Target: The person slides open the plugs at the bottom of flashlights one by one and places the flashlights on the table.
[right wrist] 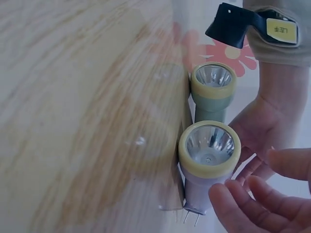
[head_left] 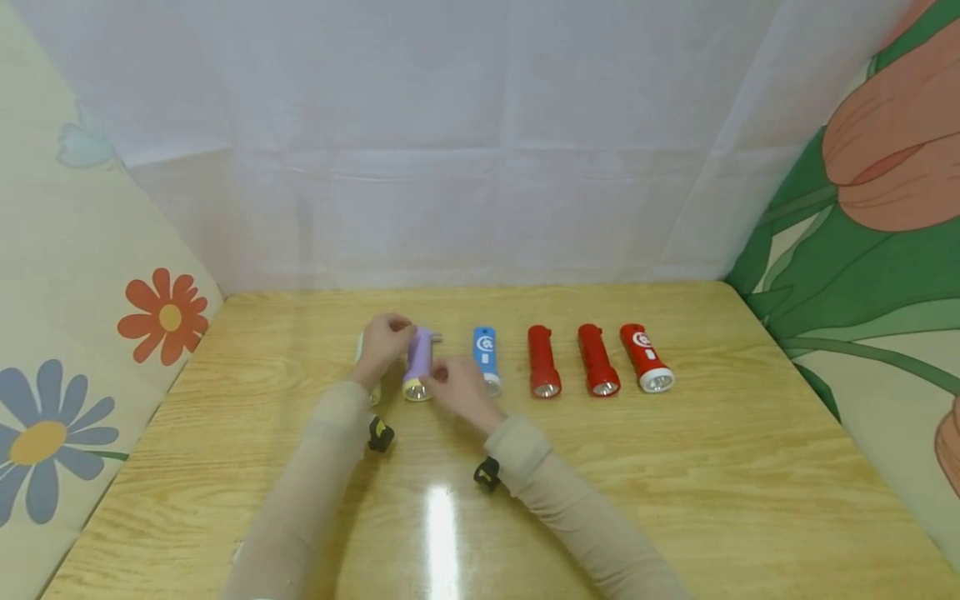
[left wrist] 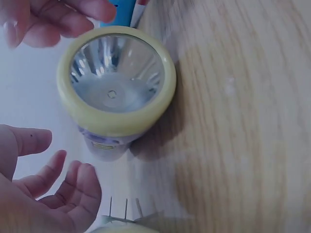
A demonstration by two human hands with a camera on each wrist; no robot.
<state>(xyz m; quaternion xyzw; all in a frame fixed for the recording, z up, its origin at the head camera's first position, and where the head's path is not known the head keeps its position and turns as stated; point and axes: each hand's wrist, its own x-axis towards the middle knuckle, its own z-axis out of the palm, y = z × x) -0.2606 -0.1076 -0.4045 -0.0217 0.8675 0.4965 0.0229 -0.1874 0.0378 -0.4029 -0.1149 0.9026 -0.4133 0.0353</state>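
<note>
A purple flashlight (head_left: 419, 357) with a pale yellow rim lies between the two hands, its lens facing the person. Metal prongs (right wrist: 191, 217) stick out of its side. My left hand (head_left: 384, 343) is at its left, fingers loosely bent and apart from it in the left wrist view (left wrist: 58, 199). Close to the lens end, on the right, is my right hand (head_left: 467, 390), with relaxed fingers; whether a fingertip touches the flashlight I cannot tell. A pale green flashlight (right wrist: 214, 99) lies left of the purple one, partly hidden by the left hand in the head view.
A blue flashlight (head_left: 485, 350) lies beyond the right hand, partly covered by it. Farther right are two red flashlights (head_left: 543, 358) and a red one with a white rim (head_left: 647, 358). All rest on the wooden table (head_left: 720, 500), with a white cloth (head_left: 480, 208) behind.
</note>
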